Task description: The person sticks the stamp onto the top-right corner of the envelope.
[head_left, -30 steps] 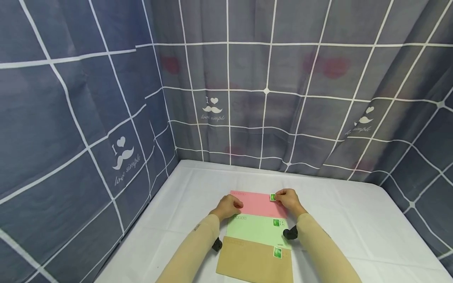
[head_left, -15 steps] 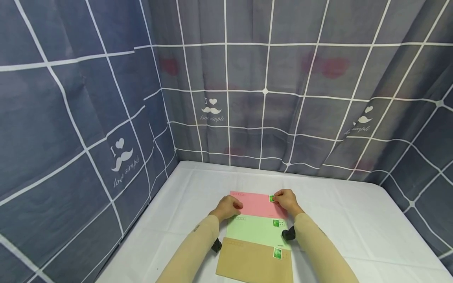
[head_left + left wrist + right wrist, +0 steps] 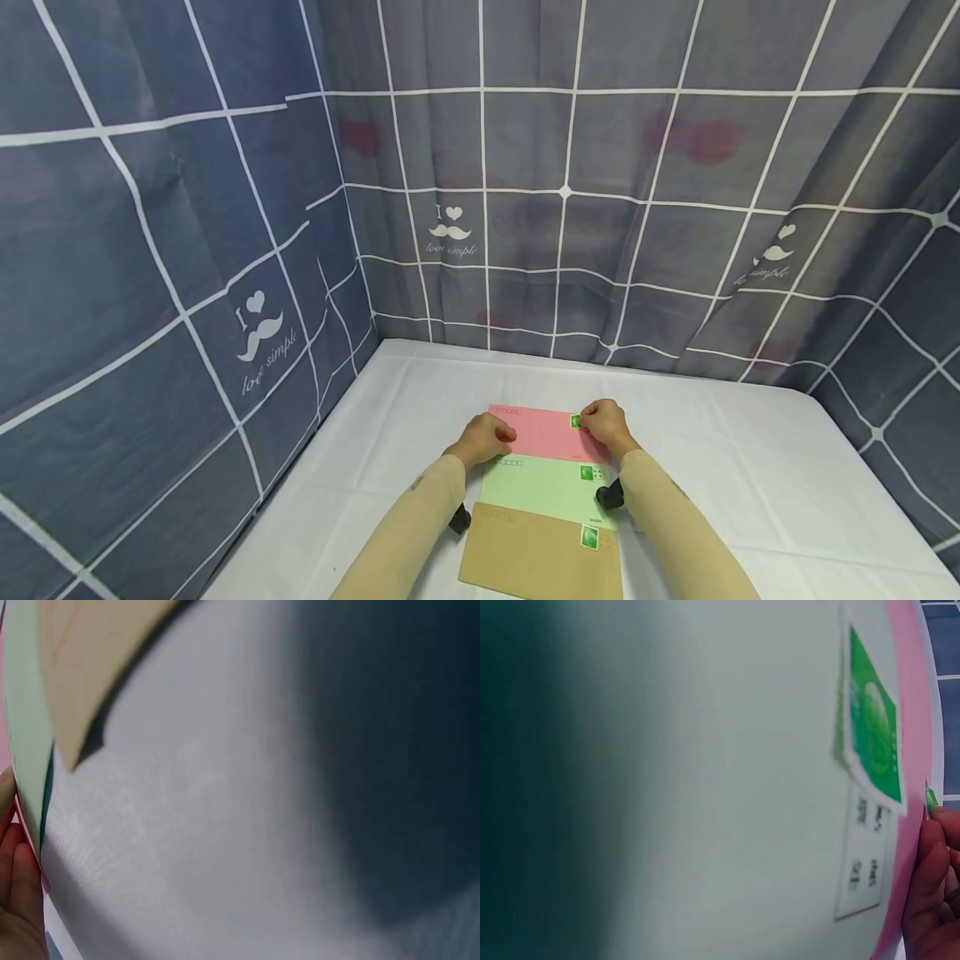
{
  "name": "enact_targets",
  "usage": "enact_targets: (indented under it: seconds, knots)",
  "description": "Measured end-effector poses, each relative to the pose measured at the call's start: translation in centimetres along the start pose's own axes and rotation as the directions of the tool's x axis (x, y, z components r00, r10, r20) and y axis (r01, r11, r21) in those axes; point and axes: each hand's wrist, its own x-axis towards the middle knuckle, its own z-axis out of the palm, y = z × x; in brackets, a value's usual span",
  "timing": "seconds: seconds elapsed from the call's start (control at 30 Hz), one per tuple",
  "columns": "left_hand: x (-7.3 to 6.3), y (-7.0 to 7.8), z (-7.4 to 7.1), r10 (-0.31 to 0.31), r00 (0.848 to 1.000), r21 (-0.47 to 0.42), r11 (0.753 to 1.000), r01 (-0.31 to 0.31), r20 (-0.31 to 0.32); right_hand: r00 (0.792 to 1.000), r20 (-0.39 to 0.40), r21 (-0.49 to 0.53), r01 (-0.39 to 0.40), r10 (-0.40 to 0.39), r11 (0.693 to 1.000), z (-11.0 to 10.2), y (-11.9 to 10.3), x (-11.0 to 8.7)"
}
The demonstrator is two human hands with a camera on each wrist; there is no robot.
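Observation:
Three envelopes lie one below another: a pink envelope farthest away, a light green envelope in the middle, a brown envelope nearest. My left hand holds the pink envelope by its left edge, thumb on top; the left wrist view catches its fingers along that edge. At the upper right corner of the pink envelope, my right hand pinches a small green stamp between thumb and finger. Whether the stamp's whole back touches the paper cannot be seen. The right wrist view has this stamp mostly hidden by fingertips.
Green stamps sit on the light green envelope, one stamp beside a printed box, and on the brown one, another stamp. A white cloth covers the table. A dark checked curtain stands behind and along both sides.
My right hand has shifted the stamp slightly left and down over the pink envelope's corner, then stayed nearly still. The left hand has kept its place.

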Motion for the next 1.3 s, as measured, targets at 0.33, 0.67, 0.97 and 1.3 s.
enact_targets:
  seconds: [0.33, 0.67, 0.97, 1.3]
  knots:
    - [0.05, 0.20, -0.05, -0.054, 0.999, -0.008, 0.999, 0.054, 0.003, 0.999, -0.031, -0.124, 0.026, -0.030, 0.992, 0.14, 0.05, 0.17]
    - [-0.13, 0.38, -0.06, -0.058, 0.998, 0.000, 0.998, 0.058, -0.003, 0.998, -0.059, -0.132, -0.009, 0.001, 0.991, 0.02, -0.61, -0.34]
    - [-0.15, 0.46, -0.02, -0.067, 0.998, -0.012, 0.998, 0.067, 0.003, 0.997, -0.078, -0.135, -0.005, -0.006, 0.991, 0.06, -0.40, -0.43]
    - [-0.06, 0.33, 0.04, -0.066, 0.998, -0.008, 0.998, 0.066, -0.002, 0.996, -0.084, -0.137, -0.014, 0.003, 0.990, -0.17, -0.75, -0.65]
